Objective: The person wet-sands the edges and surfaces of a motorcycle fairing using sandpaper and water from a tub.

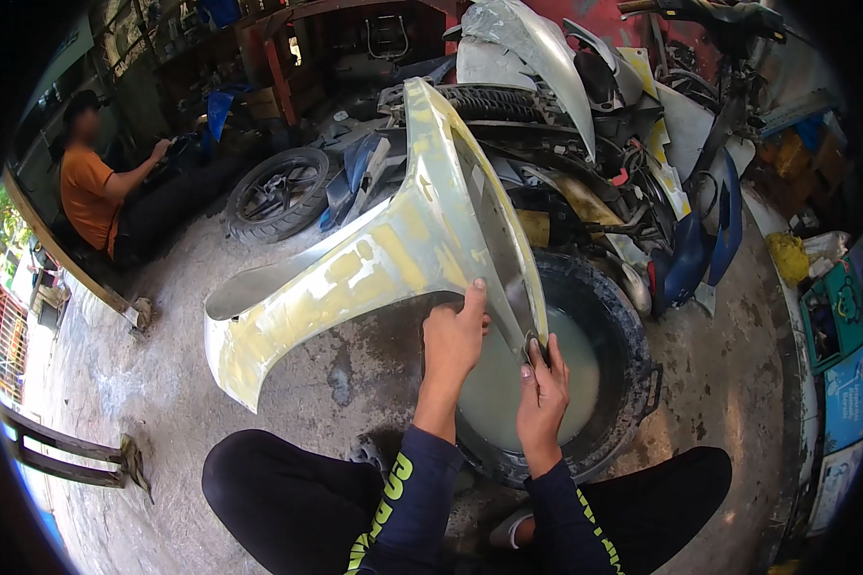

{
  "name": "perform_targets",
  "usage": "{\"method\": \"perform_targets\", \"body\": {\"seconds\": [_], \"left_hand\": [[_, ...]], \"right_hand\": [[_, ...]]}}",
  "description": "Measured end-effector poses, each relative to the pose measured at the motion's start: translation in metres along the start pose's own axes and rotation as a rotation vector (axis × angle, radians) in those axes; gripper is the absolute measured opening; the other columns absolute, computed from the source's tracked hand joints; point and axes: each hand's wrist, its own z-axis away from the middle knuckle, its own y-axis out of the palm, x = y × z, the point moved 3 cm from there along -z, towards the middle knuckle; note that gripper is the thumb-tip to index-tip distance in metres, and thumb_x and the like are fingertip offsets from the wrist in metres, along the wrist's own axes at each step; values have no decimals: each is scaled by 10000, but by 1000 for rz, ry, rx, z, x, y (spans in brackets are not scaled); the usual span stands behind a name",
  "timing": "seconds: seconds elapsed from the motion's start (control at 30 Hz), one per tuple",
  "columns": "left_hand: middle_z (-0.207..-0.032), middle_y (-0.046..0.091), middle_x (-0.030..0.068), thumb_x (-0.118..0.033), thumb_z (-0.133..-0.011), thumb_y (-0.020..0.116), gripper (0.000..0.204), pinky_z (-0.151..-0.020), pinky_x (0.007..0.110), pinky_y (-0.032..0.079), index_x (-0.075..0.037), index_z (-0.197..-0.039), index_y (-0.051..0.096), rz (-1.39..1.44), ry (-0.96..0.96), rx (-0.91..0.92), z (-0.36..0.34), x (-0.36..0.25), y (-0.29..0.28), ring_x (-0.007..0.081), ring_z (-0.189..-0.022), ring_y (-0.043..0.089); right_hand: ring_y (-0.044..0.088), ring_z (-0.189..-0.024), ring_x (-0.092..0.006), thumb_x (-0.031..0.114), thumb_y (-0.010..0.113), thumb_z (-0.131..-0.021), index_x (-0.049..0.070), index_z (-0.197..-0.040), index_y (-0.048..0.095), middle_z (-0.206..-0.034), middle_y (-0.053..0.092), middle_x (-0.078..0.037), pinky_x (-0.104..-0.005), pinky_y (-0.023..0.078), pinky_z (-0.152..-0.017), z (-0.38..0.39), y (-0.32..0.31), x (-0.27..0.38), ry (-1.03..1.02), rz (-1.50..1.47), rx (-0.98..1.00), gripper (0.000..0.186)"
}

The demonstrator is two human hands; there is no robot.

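Observation:
My left hand (458, 331) grips a large curved body panel (350, 259), mottled pale yellow, grey and white, at its underside, thumb on the face. My right hand (542, 393) holds the panel's narrow lower right end, fingers closed round the edge; a small dark shape between these fingers is hard to make out. The panel is raised and tilted, its wide arm reaching to the left and a long slotted part running upward. Directly below sits a black tub (633, 359) of cloudy liquid, partly hidden by the panel and my hands.
A person (96, 192) in an orange top sits at the left. A wheel (268, 196) and a pile of motorcycle panels (690, 240) lie behind. A wooden post (72, 254) and a dark frame (67, 460) stand at left; crates (829, 307) line the right.

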Motion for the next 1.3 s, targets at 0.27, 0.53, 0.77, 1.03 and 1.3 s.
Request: {"method": "perform_targets", "body": {"seconds": [0.27, 0.53, 0.77, 1.03, 1.3], "left_hand": [[-987, 669, 238, -485, -903, 575, 678, -586, 348, 586, 176, -1046, 623, 45, 15, 57, 10, 0, 8, 271, -869, 707], [-683, 656, 143, -524, -912, 546, 639, -539, 330, 530, 95, -802, 667, 153, 112, -106, 15, -1, 11, 199, -622, 654], [-748, 684, 177, -759, -830, 473, 913, -502, 323, 542, 134, -890, 655, -136, -24, -14, -5, -13, -5, 237, -670, 707], [-661, 664, 200, -619, -912, 424, 757, -797, 412, 504, 59, -705, 690, -242, 100, -33, -4, -10, 0, 363, -750, 675], [-955, 675, 198, -345, -941, 583, 441, -826, 371, 514, 51, -1134, 601, 39, 268, -52, 22, 34, 40, 330, -867, 673]], "right_hand": [[473, -1257, -382, 89, 551, -945, 21, -1269, 622, -1417, 469, -240, -432, 389, -1038, -1, -5, -1, -3, 48, -6, 338], [493, -1231, -375, 84, 565, -932, 18, -1243, 639, -1393, 494, -235, -425, 410, -1017, 1, -8, -4, 29, -8, -1, 326], [501, -1220, -371, 66, 578, -920, 15, -1227, 649, -1373, 510, -235, -422, 419, -1006, 4, -9, -6, 26, -14, -7, 319], [494, -1227, -376, 67, 575, -922, 16, -1231, 647, -1373, 510, -233, -430, 402, -1025, 4, -11, -7, 21, 11, -17, 321], [538, -1185, -297, 95, 525, -957, 9, -1240, 627, -1301, 580, -182, -427, 410, -1000, 2, -16, -30, 107, -11, -218, 313]]}}
